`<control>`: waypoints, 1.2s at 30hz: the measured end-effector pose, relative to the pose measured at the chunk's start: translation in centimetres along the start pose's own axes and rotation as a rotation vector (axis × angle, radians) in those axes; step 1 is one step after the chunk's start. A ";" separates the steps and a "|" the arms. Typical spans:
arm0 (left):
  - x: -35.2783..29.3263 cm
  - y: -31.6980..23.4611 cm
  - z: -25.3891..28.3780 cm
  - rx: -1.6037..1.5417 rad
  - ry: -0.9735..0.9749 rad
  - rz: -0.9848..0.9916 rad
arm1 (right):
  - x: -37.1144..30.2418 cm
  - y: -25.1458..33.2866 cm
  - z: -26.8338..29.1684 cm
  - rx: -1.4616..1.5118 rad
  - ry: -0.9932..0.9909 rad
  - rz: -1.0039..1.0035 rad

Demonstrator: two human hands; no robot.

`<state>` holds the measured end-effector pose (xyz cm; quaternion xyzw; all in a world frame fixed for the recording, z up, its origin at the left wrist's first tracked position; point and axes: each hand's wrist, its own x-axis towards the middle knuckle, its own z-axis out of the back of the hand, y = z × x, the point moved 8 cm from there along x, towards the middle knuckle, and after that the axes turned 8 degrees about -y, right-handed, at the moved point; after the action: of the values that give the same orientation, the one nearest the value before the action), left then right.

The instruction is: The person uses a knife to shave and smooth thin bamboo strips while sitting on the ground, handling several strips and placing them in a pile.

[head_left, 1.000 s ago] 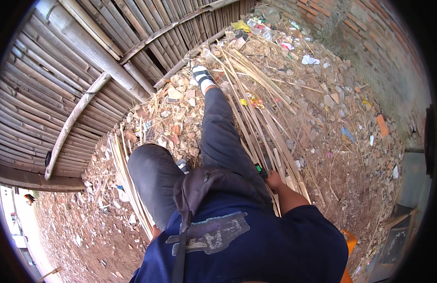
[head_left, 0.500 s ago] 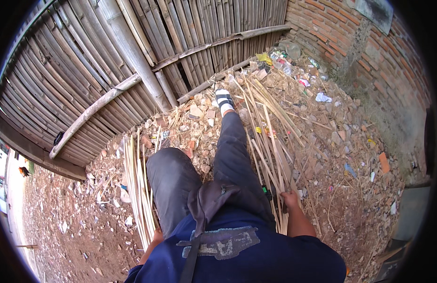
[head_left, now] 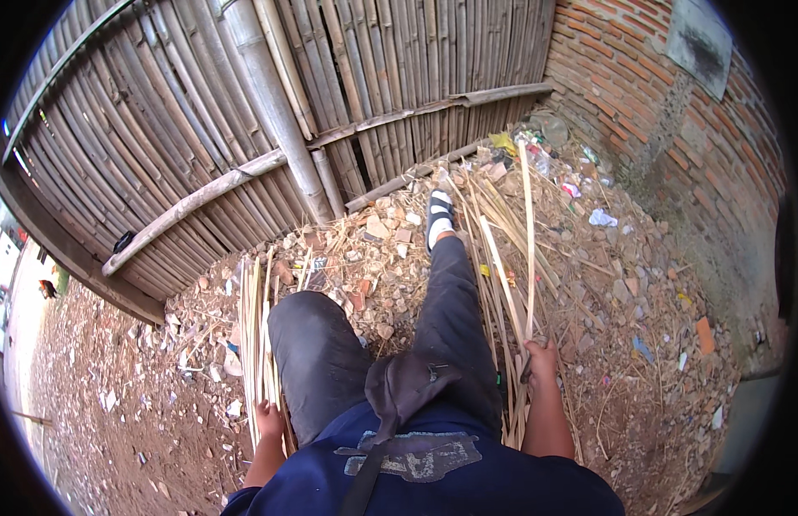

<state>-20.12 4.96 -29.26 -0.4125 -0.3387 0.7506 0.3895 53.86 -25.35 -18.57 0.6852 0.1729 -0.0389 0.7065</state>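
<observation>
On my right, my right hand (head_left: 542, 359) is closed around the lower end of a long pale bamboo strip (head_left: 529, 232), which points up and away from me. A narrow dark object shows beside these fingers, too small to name. Under and beside that hand lie more bamboo strips (head_left: 495, 284) on the ground, along my outstretched leg. To my left, my left hand (head_left: 269, 421) is closed at the near part of a bundle of pale bamboo strips (head_left: 253, 331) beside my bent knee. Its fingertips are partly hidden.
A bamboo-slat wall (head_left: 192, 112) with a thick post (head_left: 274, 95) stands ahead, meeting a brick wall (head_left: 622, 77) at the right. Rubble and litter (head_left: 382, 236) cover the ground. An orange brick piece (head_left: 705, 335) lies at the right. My leg (head_left: 446, 292) stretches forward between the strips.
My right hand has moved up and forward, and a bamboo strip now stands raised from it. My left hand has come forward onto the left bundle. The view has shifted slightly.
</observation>
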 end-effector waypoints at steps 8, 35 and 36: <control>0.3 -12.8 -1.2 -0.219 -0.063 -0.219 | 1.7 13.6 -6.1 -0.071 -0.038 0.332; -25.0 -46.4 -0.7 0.325 -0.424 -1.651 | -13.8 26.6 -20.5 -0.767 0.735 0.798; -25.5 -46.8 -1.0 0.441 -0.392 -1.623 | -15.1 26.5 -20.8 -0.798 0.794 0.788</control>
<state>4.14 4.96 18.18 0.1790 -0.4364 0.3462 0.8109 43.48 -6.11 11.20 0.3468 0.1577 0.5417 0.7493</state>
